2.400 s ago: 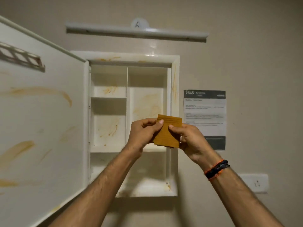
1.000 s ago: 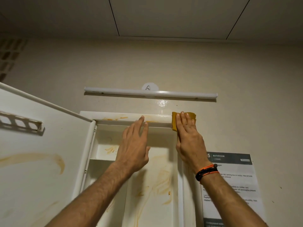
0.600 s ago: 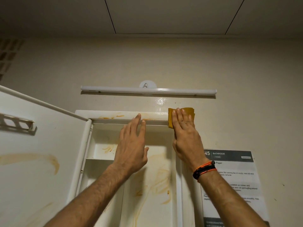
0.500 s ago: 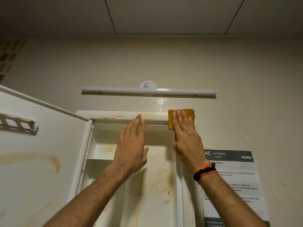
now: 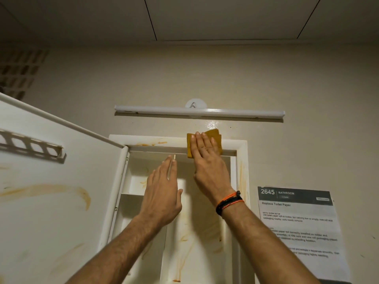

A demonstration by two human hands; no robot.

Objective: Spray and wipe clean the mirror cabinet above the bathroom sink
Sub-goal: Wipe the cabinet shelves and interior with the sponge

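Note:
The white cabinet (image 5: 240, 152) hangs open on the wall, with orange-brown smears on its top frame, inner shelves and back. Its door (image 5: 51, 201) is swung out to the left and is streaked too. My right hand (image 5: 207, 160) presses a folded yellow cloth (image 5: 215, 138) flat against the top frame, fingers straight. My left hand (image 5: 162, 191) is held up in front of the upper compartment, fingers straight, holding nothing. No spray bottle is in view.
A white tube light (image 5: 199, 112) runs along the wall just above the cabinet. A printed paper notice (image 5: 297, 226) is stuck to the wall at the right. A narrow rack (image 5: 30, 146) sits on the inside of the door.
My right hand has slid the cloth leftward along the top frame from the right corner. My left hand has dropped off the frame, now lower in front of the compartment.

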